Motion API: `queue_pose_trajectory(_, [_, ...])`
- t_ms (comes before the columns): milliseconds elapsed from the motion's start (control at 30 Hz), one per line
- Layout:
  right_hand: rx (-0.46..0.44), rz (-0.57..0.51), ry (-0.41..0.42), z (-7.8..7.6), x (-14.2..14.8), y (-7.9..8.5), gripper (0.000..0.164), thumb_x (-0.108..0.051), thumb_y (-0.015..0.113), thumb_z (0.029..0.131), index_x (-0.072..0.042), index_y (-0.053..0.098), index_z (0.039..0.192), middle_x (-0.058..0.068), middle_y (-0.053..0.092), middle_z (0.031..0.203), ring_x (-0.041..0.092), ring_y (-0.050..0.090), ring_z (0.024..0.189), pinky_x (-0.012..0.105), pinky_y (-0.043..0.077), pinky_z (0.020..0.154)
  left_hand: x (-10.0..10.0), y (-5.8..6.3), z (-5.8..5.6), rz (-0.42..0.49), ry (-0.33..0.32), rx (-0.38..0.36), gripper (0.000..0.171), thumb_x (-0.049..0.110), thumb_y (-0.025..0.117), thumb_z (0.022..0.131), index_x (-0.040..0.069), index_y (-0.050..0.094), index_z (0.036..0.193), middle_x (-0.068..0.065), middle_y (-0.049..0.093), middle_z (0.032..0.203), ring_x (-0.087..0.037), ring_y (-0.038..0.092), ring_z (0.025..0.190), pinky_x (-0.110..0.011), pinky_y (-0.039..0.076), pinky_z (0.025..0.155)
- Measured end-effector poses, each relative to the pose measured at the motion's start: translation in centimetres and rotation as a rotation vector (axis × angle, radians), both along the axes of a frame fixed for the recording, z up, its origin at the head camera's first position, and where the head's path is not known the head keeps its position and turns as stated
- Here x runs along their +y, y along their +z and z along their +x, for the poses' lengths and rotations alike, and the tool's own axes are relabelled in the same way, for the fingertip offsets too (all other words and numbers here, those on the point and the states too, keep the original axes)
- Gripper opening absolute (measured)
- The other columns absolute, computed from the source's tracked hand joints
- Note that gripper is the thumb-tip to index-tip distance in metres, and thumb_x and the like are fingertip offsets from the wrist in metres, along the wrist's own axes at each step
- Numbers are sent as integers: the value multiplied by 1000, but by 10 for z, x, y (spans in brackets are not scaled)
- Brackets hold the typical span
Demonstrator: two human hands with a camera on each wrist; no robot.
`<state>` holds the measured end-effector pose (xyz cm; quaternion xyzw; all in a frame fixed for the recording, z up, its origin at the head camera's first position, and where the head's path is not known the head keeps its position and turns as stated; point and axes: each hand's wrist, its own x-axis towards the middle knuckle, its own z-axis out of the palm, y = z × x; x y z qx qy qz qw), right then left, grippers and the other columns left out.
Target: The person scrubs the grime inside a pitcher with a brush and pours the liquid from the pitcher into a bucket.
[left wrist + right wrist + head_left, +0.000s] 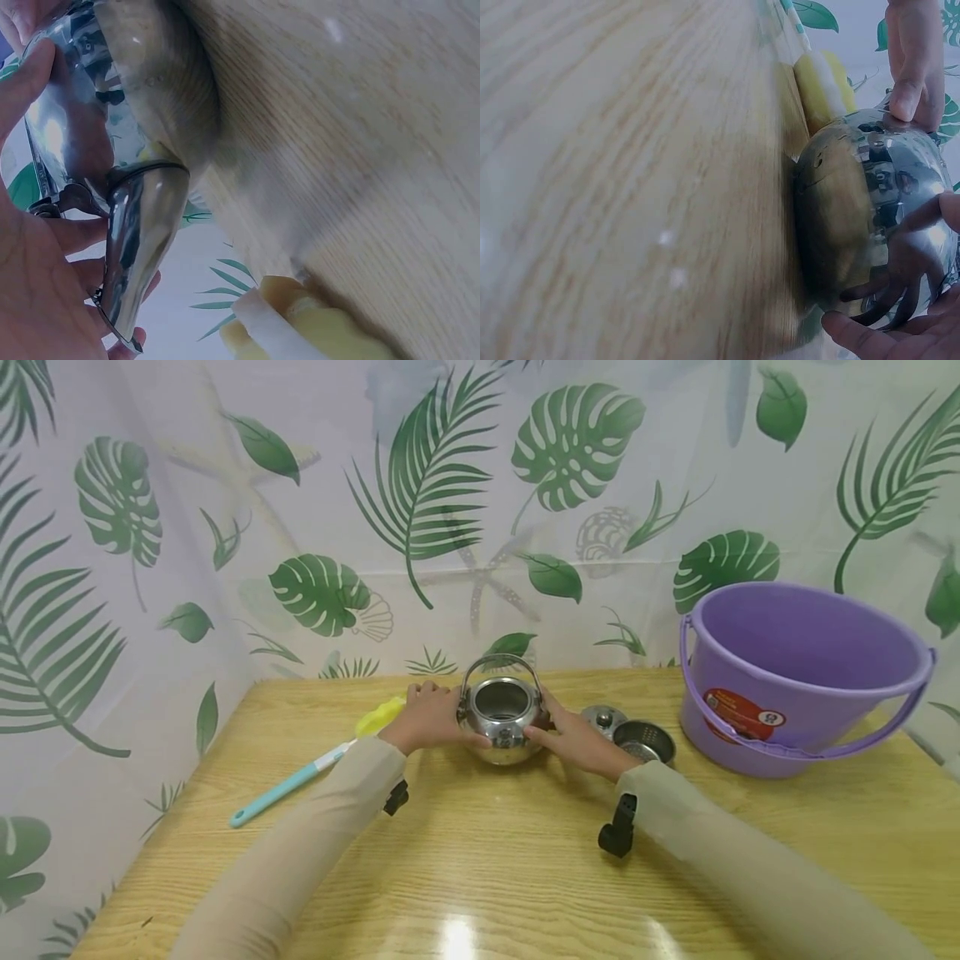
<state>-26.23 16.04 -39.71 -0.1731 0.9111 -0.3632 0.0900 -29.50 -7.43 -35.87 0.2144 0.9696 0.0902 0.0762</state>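
A shiny metal teapot [501, 752] without its lid stands on the wooden table, its hoop handle upright and its mouth facing up. My left hand [435, 718] holds its left side. In the left wrist view, the thumb lies on the body and the fingers reach behind the spout [146, 240]. My right hand [577, 743] holds the opposite side, thumb at the front; the right wrist view shows fingers against the rounded body [840, 202]. Beside the right hand lie a metal lid [603, 718] with a knob and a metal strainer basket [648, 739].
To the left lies a brush with a yellow sponge head [378, 717] and a blue-and-white handle [277, 792]. A large purple bucket [701, 685] stands at the right, its handle hanging in front. A leaf-patterned cloth [465, 568] rises behind the table [465, 843].
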Motion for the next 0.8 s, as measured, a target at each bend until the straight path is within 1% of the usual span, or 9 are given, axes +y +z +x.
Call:
queue_pose_trajectory(167, [3,14,-4,-1,0,-1,80,-40,45,97,-6,-5,151,30,35,144,44,39,131,56,32,106,0,-1,-1,17,-4,11,94,65,70,67,6,46,136,-8,60,125,-28,44,108,-42,26,94])
queue_pose_trajectory(400, [14,5,-10,-5,0,-2,80,-38,46,97,-6,-4,151,30,36,144,44,40,130,55,32,106,0,-2,-4,6,-3,11,97,66,69,67,6,43,139,-9,57,129,-30,43,114,-45,26,97])
queue_pose_trajectory(533, [19,5,-13,-4,-1,-1,79,-39,45,97,-5,-3,151,30,33,145,44,40,130,56,31,107,-2,-6,-2,6,-1,62,105,68,68,67,6,33,145,-13,49,138,-33,40,125,-48,25,101])
queue_pose_trajectory(667, [-18,2,-42,3,1,4,80,-44,43,97,-9,-6,151,28,27,149,45,40,130,58,30,106,-5,-12,9,59,20,125,113,67,68,69,7,16,150,-17,33,148,-33,29,137,-51,18,109])
queue_pose_trajectory(733, [-31,1,-61,7,3,7,81,-46,42,97,-12,-8,151,27,23,151,44,38,132,59,29,107,-6,-15,16,122,39,157,114,65,68,70,7,12,151,-17,26,151,-33,23,141,-53,13,112])
queue_pose_trajectory(800, [-19,4,-70,11,6,11,80,-47,41,97,-14,-8,151,24,19,154,43,34,135,59,28,107,-5,-17,26,192,62,193,113,64,67,71,7,10,151,-16,20,154,-32,18,143,-54,11,113])
